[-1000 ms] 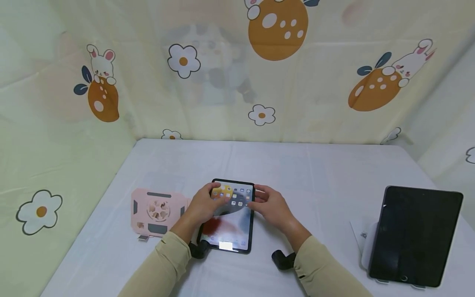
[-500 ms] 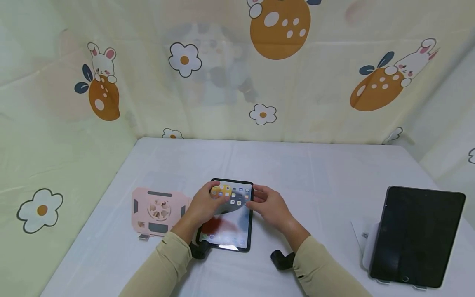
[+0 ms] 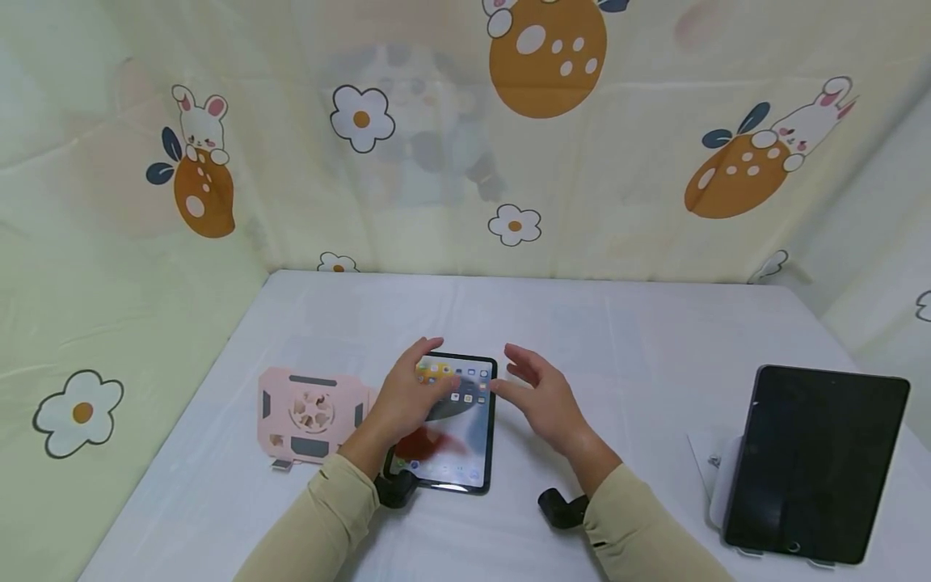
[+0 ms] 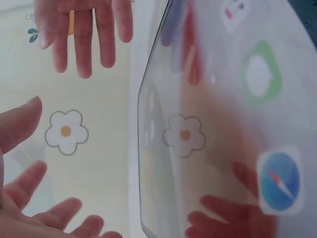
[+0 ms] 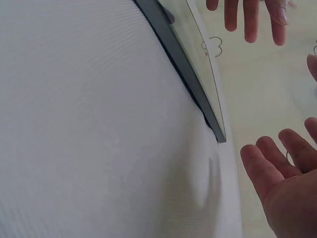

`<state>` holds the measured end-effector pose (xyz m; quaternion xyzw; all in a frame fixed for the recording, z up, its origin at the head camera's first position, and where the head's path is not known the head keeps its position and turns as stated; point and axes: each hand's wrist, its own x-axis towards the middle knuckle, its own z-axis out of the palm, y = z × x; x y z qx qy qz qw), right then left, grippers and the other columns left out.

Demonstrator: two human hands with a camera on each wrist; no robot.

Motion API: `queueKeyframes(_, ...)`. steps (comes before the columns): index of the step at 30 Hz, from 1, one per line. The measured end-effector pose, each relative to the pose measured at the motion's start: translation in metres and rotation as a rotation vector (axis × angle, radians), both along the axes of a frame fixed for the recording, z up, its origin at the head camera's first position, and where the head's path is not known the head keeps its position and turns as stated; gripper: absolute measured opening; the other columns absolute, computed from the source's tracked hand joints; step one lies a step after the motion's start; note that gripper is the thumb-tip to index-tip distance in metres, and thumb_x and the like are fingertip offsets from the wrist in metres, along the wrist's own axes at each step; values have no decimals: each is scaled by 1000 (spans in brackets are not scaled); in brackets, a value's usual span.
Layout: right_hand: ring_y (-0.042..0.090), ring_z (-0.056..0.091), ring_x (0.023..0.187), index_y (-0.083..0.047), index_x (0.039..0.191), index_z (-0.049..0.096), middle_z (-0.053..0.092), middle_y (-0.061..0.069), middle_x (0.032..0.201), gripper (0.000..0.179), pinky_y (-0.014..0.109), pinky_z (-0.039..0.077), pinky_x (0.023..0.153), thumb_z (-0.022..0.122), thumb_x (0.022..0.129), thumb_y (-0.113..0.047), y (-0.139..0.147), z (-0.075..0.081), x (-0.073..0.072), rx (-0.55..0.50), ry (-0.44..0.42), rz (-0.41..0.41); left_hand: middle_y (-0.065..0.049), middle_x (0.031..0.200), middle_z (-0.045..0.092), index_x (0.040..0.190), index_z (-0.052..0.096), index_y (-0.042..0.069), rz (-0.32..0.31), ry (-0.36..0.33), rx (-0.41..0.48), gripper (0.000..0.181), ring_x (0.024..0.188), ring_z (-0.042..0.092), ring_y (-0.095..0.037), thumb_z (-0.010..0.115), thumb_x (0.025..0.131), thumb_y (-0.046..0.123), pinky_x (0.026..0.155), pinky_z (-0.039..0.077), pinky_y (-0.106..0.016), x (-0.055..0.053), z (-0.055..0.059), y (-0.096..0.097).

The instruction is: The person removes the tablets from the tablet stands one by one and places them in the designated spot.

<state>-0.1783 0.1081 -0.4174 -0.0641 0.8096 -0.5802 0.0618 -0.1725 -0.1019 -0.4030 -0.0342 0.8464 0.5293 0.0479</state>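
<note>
A lit tablet (image 3: 454, 436) with app icons lies flat on the table in the head view, and its glossy screen (image 4: 218, 129) mirrors fingers in the left wrist view. My left hand (image 3: 407, 396) hovers over the tablet's left side with its fingers spread, hiding part of that edge. Just off the upper right edge is my right hand (image 3: 547, 400), its fingers loosely extended. The right wrist view has the right hand (image 5: 292, 178) apart from the tablet's dark edge (image 5: 183, 64). Neither hand grips anything.
A pink tablet case (image 3: 313, 416) with a round cut-out and grey pads lies left of the tablet, partly behind the left arm. At the right stands a larger dark tablet (image 3: 815, 461) leaning on a white stand (image 3: 722, 489). A patterned curtain (image 3: 436, 186) encloses the white table (image 3: 618, 339).
Both hands have come off the tablet's upper edges. The fingers have lifted and spread, and the right hand has shifted outward to the right. The tablet stays in place.
</note>
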Motion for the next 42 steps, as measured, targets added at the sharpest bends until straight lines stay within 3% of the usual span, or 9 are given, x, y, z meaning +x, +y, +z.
queueKeyframes(7,27,44,138,-16,152,42,42,5,155,68,46,45,103,74,93,-29,3,7,1,-6,33,1,-5,161,30,147,49,31,19,33,14,62,142,34,-36,75,91,26,105,39,-59,2,8,7)
queueKeyframes(14,28,46,136,-14,152,42,41,7,155,67,46,46,101,72,93,-24,12,15,3,-5,73,9,1,160,32,145,52,30,-8,81,53,60,145,30,-30,76,91,28,110,31,-59,1,14,13)
queueKeyframes(22,29,46,136,-11,149,44,44,9,152,63,42,43,104,72,94,-19,25,19,4,-20,117,-5,0,154,40,142,54,30,-32,94,89,54,141,37,-30,74,92,28,108,38,-55,2,19,20)
queueKeyframes(28,29,46,137,-9,150,42,43,11,153,64,37,43,102,71,95,-21,38,25,11,-27,120,-5,3,153,41,142,56,28,-76,109,138,54,140,39,-25,75,92,25,110,36,-49,2,22,27)
queueKeyframes(35,28,48,135,-10,150,43,45,8,150,62,30,50,93,71,96,-20,45,33,23,-58,122,-27,7,153,41,140,56,35,-104,60,181,53,139,41,-30,76,91,29,108,39,-51,7,26,34)
queueKeyframes(42,29,50,133,-7,148,44,48,8,148,60,21,50,89,70,96,-16,56,39,33,-70,172,-26,10,148,46,139,58,31,-168,97,249,51,136,44,-18,76,91,26,111,37,-40,9,28,41)
